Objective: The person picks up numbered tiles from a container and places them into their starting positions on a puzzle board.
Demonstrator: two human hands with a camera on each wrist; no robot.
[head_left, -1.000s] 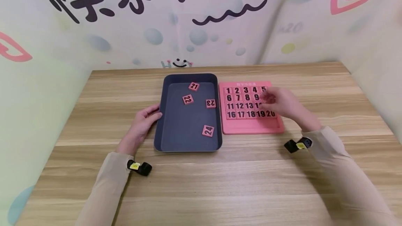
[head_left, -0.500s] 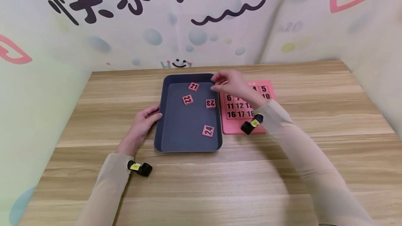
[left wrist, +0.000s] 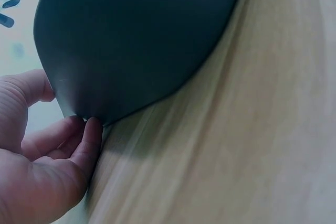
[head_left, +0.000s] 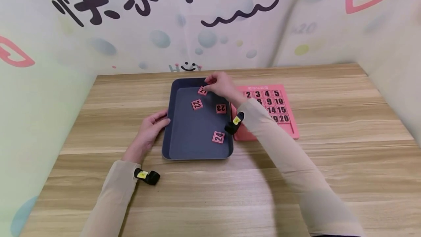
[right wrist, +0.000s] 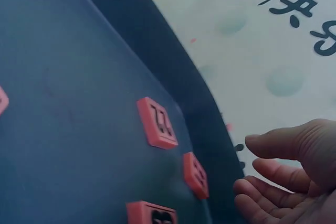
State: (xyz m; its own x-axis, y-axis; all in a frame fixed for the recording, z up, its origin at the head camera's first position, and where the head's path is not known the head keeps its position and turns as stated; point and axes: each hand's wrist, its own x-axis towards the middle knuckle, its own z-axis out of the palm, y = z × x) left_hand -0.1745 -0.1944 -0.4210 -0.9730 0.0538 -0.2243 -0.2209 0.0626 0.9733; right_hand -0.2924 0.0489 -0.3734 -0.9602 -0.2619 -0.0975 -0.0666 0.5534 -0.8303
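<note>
A dark blue-grey tray [head_left: 189,138] lies mid-table, holding pink number tiles 21 [head_left: 201,91], 22 [head_left: 197,104], 23 [head_left: 221,108] and 24 [head_left: 218,137]. My left hand [head_left: 148,132] grips the tray's left wall, thumb at the rim and fingers on the outside, as the left wrist view also shows. Over the tray's far right part, my right hand [head_left: 223,85] reaches toward tile 21 and partly covers it. In the right wrist view, nothing sits between the thumb and fingers of the right hand [right wrist: 291,177], which are apart.
Right beside the tray lies a pink number board [head_left: 245,134] with rows of tiles up to 20, partly hidden under my right forearm. Its front strip bears no tiles. A printed cloth wall [head_left: 131,46] stands behind the wooden table [head_left: 197,200].
My right hand has moved left from the pink board, across the tray's right wall, to tile 21. My left hand stays on the tray, and the tiles lie as before.
</note>
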